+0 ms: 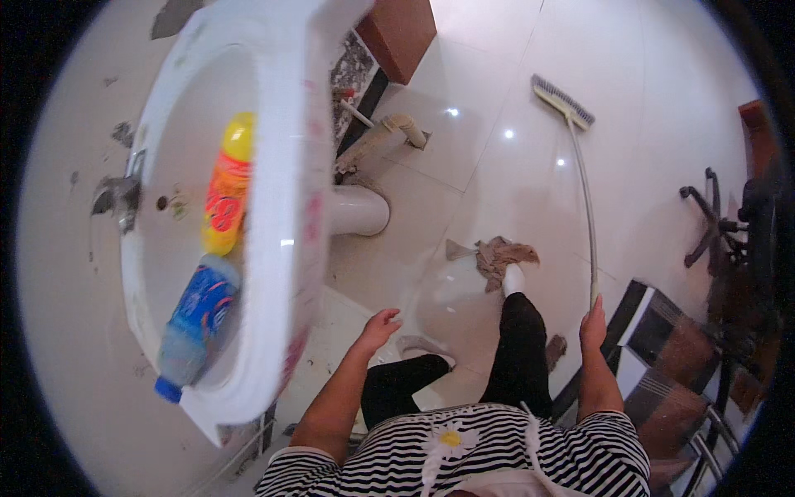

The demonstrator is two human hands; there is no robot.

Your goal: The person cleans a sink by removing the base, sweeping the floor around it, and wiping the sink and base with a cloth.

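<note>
My right hand [593, 325] is closed round the upper end of the long pale handle of a floor brush [564, 103]. The brush head has dark bristles and lies on the tiled floor, far ahead and to the right. Holding nothing, my left hand [381, 326] hangs open beside the washbasin, its fingers slightly bent and apart. A crumpled brown rag [503, 258] lies by my right foot, which wears a white shoe [513, 280] touching its edge. Left of the rag is a small flat scraper-like piece [458, 249].
At the left stands a white washbasin [277, 331] holding a yellow bottle [238, 141] and a blue bottle [199, 302]. A pedestal [360, 209] and drain pipe [377, 141] stand below it. On the right are a chair base [708, 224] and a checkered padded piece [662, 331].
</note>
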